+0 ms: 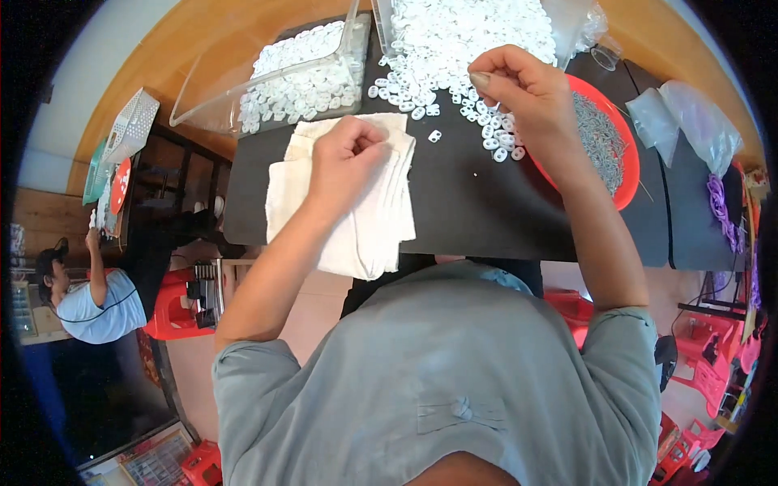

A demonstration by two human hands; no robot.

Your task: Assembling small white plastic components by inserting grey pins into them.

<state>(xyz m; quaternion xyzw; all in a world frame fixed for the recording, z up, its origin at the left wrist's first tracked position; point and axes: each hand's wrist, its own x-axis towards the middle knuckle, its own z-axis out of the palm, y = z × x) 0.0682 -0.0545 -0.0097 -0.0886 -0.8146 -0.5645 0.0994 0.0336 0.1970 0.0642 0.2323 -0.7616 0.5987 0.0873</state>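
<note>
My left hand rests over a folded cream cloth at the table's near edge. Its fingers are curled closed, and whatever they hold is hidden. Above loose white oval pieces with two holes, my right hand is raised with thumb and fingers drawn together. I cannot make out anything between those fingertips. Under my right wrist stands a red bowl filled with thin grey metal pieces. A large heap of the same white ovals spreads from a tipped container beyond both hands.
A clear box holding more white ovals stands behind the cloth. Plastic bags and purple cord lie right on the dark table. Another person works at a separate table on the left. Red stools stand around.
</note>
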